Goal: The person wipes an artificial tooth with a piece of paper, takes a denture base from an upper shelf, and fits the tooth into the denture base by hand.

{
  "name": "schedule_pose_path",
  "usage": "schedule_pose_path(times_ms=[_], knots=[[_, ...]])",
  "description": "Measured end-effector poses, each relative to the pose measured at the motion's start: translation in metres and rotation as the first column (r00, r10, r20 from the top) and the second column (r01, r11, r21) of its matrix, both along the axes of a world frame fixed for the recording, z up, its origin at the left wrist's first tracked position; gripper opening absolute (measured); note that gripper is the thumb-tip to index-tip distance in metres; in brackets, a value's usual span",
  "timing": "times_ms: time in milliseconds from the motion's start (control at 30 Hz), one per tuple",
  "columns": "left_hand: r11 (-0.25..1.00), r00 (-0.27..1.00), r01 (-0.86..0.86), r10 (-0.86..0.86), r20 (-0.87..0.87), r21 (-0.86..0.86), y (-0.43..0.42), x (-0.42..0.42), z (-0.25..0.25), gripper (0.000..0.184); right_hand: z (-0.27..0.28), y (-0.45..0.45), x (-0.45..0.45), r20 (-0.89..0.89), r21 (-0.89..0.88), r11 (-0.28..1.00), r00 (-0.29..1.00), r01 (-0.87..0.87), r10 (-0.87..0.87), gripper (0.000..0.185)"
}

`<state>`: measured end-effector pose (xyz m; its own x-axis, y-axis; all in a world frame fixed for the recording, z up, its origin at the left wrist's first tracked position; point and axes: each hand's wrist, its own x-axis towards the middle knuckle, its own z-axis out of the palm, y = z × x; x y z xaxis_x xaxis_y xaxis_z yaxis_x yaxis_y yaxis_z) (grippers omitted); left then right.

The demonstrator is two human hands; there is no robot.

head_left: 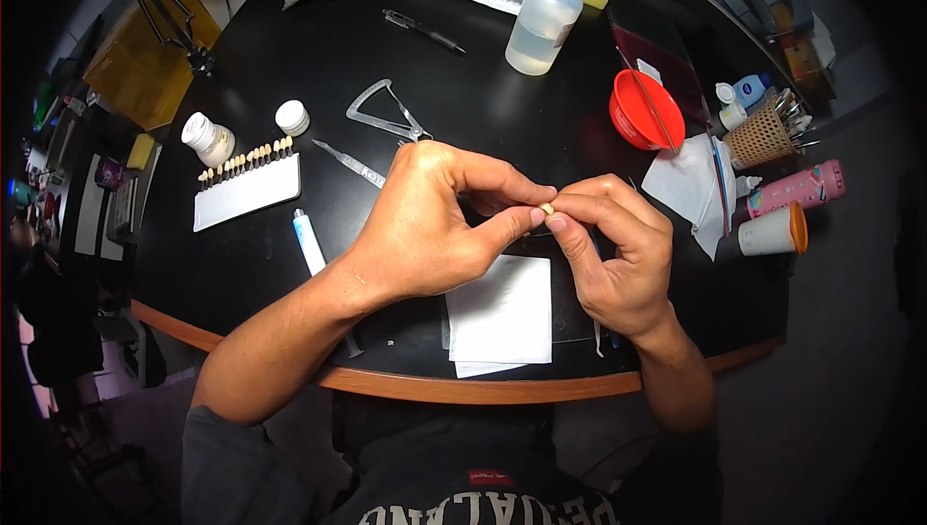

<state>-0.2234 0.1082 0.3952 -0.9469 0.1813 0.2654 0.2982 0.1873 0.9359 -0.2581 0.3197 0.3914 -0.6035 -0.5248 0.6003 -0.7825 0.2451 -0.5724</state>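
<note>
Between the fingertips of both hands is a tiny cream-yellow piece [547, 208] that looks like a dental crown, mostly covered by the fingers. My left hand [435, 221] pinches it from the left with thumb and fingers. From the other side, my right hand [618, 250] grips it with thumb and forefinger. Below the hands lies a folded white paper [499, 317]. Past my left hand are a metal caliper [386, 114] and a slim metal tool [348, 163]. A blue-and-white tube [307, 240] is partly hidden behind my left forearm.
A tooth shade guide [248, 190] and two white jars [208, 139] stand at left. At the back are a pen [425, 32] and a clear liquid bottle [543, 23]. On the right are a red bowl [645, 110], tissue [686, 182], brush basket [763, 139] and pink bottle [797, 189].
</note>
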Motion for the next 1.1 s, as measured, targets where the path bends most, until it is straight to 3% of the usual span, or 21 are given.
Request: schedule_pose_path(times_ms=[133,433,1100], knots=[[1.000,1.000,0.001,-0.001,0.022,0.009,0.0004,0.0007,0.0012,0.019,0.0004,0.0006,0.0002,0.039,-0.007,1.000,0.999,-0.008,0.008,0.006],[1.000,1.000,0.016,-0.016,0.009,-0.017,0.0017,0.0009,0.0015,0.020,-0.0048,0.0054,0.0006,0.451,-0.173,0.983,0.883,-0.060,0.133,0.009],[0.999,0.995,-0.028,0.027,-0.100,-0.017,0.0039,-0.0014,-0.0079,0.018,-0.0065,0.0075,0.0003,0.491,-0.181,0.981,0.858,-0.068,0.150,0.011]])
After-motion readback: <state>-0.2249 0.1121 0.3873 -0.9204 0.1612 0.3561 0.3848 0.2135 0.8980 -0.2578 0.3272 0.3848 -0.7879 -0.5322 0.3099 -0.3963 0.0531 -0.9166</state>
